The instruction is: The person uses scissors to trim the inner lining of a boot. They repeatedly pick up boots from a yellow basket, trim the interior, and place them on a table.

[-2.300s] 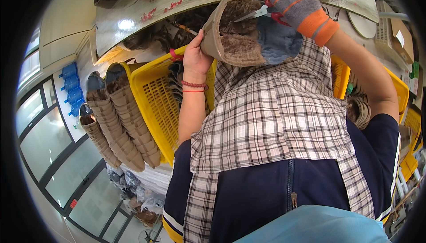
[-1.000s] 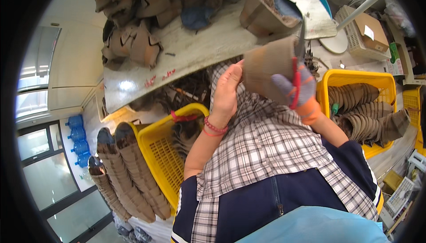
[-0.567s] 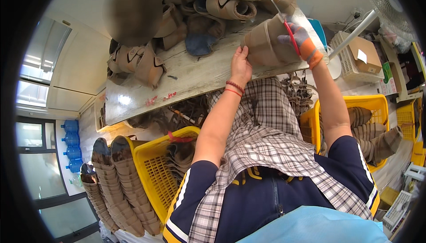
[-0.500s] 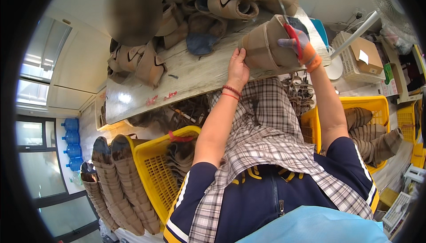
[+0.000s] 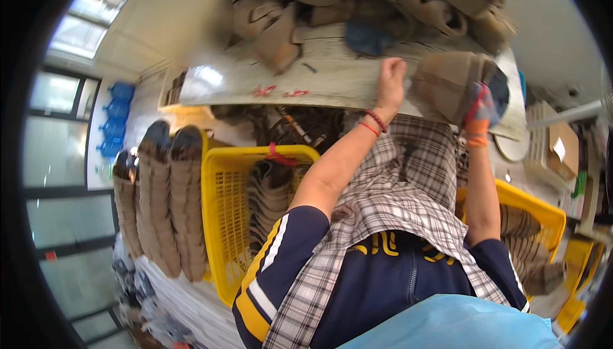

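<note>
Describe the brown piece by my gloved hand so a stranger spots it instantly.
Find the pale table across the top. Near its right end is the brown tubular piece. Unlike the brown pieces piled behind, it has the gloved right hand and a red handle against it.

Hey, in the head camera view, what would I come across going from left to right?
Blue water jugs, two tall brown stacks, a yellow mesh basket, the bare left hand, a rounded brown piece, a cardboard box.

Blue water jugs (image 5: 117,110) line the upper left near glass panes (image 5: 56,161); a cardboard box (image 5: 567,157) sits far right.
</note>
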`<action>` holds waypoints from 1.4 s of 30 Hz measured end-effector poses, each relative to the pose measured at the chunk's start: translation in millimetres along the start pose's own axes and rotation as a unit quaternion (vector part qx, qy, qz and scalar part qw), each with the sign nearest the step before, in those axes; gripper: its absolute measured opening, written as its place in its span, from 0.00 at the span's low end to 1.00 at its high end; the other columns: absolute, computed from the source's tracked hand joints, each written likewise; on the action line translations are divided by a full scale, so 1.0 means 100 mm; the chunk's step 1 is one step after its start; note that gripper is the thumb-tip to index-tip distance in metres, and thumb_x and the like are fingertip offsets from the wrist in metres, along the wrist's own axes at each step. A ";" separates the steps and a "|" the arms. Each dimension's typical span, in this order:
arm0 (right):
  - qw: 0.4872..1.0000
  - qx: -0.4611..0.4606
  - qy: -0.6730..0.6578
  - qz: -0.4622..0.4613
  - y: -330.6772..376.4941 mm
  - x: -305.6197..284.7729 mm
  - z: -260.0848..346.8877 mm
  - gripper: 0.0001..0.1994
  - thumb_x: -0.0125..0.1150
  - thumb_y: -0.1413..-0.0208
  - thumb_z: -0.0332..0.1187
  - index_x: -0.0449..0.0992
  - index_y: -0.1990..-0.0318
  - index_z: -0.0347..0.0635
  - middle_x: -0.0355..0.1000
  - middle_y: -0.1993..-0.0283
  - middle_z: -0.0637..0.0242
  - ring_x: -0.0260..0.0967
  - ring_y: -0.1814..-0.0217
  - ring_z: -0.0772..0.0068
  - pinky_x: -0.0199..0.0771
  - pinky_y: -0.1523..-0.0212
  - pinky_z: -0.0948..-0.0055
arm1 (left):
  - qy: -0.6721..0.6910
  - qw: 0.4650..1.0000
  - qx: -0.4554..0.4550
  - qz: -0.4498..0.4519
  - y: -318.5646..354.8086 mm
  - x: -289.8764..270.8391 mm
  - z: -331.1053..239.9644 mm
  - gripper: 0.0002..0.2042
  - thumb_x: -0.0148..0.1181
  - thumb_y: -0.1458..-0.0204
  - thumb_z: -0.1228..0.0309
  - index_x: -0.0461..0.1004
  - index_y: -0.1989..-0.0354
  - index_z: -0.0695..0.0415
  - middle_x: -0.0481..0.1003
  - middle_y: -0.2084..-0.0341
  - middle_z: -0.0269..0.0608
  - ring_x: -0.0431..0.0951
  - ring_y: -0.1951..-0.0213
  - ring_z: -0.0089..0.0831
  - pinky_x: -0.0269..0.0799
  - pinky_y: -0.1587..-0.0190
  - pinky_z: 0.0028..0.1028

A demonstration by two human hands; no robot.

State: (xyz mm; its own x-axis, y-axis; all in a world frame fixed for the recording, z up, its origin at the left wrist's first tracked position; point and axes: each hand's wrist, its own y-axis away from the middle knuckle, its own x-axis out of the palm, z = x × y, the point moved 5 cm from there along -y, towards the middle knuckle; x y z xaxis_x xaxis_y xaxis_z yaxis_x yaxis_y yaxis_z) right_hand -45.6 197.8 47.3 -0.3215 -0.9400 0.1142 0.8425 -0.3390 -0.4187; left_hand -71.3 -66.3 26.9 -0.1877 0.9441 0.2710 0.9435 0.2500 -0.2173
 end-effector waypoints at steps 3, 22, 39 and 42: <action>0.994 0.101 -0.046 0.009 0.24 0.01 0.46 0.14 0.51 0.40 0.38 0.68 0.53 0.37 0.71 0.70 0.68 0.60 0.80 0.86 0.60 0.82 0.86 | -0.058 0.954 0.001 -0.293 -0.16 -1.29 0.01 0.09 0.55 0.49 0.68 0.66 0.67 0.60 0.67 0.71 0.37 0.68 0.69 0.30 0.65 0.62 0.28; 0.983 0.163 0.066 0.044 0.99 -0.47 0.81 0.15 0.50 0.41 0.36 0.68 0.51 0.36 0.66 0.73 0.73 0.57 0.79 0.89 0.54 0.80 0.89 | 0.462 0.849 -0.156 -0.204 1.01 -2.59 -0.49 0.19 0.37 0.38 0.64 0.59 0.42 0.60 0.59 0.41 0.48 0.58 0.40 0.44 0.53 0.38 0.50; 0.617 -0.261 0.579 0.464 1.40 1.15 1.00 0.14 0.63 0.56 0.43 0.72 0.64 0.48 0.69 0.66 0.66 0.70 0.61 0.65 0.70 0.62 0.67 | 0.362 0.827 -0.425 -0.064 1.69 -1.98 -0.32 0.21 0.44 0.40 0.63 0.59 0.43 0.64 0.65 0.46 0.49 0.66 0.45 0.45 0.60 0.42 0.52; 0.586 -0.304 0.592 0.462 1.43 1.24 0.95 0.15 0.62 0.55 0.45 0.73 0.63 0.47 0.70 0.64 0.66 0.71 0.61 0.66 0.72 0.63 0.69 | 0.350 0.832 -0.426 -0.063 1.72 -1.99 -0.30 0.21 0.43 0.40 0.63 0.59 0.43 0.64 0.66 0.46 0.47 0.67 0.46 0.43 0.60 0.42 0.51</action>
State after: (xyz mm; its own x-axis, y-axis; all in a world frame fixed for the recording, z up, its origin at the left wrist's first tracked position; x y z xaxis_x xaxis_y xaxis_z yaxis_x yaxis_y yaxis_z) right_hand 75.7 28.7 87.4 -0.2276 0.0957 -0.9690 0.6986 0.7094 -0.0940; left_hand 136.8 -217.8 -36.6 -0.3771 0.4914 0.7850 0.8350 -0.1864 0.5178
